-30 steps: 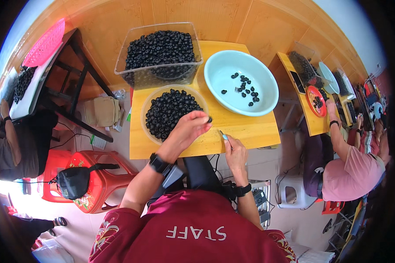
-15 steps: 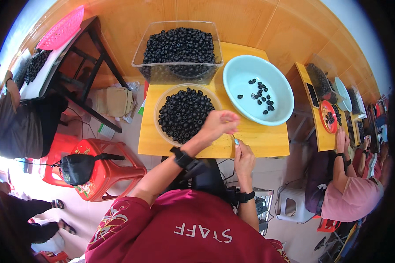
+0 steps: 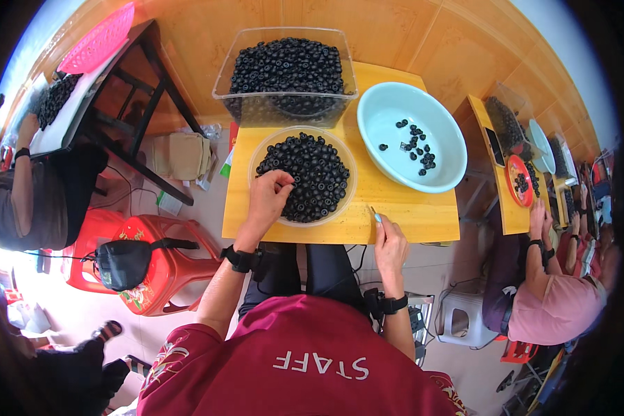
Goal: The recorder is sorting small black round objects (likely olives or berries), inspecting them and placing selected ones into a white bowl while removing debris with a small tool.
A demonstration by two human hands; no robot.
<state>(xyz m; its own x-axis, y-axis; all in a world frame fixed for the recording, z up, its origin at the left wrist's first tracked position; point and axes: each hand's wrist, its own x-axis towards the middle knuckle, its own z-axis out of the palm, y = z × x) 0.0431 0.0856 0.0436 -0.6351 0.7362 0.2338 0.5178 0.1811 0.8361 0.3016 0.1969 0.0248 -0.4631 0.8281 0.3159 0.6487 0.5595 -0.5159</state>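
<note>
My left hand (image 3: 267,201) is over the left side of a clear round tub (image 3: 352,170) heaped with small round black pieces (image 3: 310,173) that have ring-like hollow ends. Its thumb and fingers are pinched together; whatever is between them is hidden. At the front edge of the yellow table (image 3: 416,218), my right hand (image 3: 391,244) grips a thin tool (image 3: 374,211), its narrow tip pointing away from me and light blue showing at the fingertips. Beyond it stands a light blue basin (image 3: 388,163) with a scatter of black pieces (image 3: 417,147) on its bottom.
Behind the tub is a clear rectangular bin (image 3: 284,104) full of black pieces. To the left are red stools (image 3: 166,267) with a black bag (image 3: 123,265) and a dark-framed table (image 3: 135,90). On the right, a person in pink (image 3: 558,305) works at another yellow table (image 3: 513,218).
My left hand has moved left and back, from beside the basin to over the round tub, its fingers now pinched. My right hand has shifted slightly right, still gripping the thin tool.
</note>
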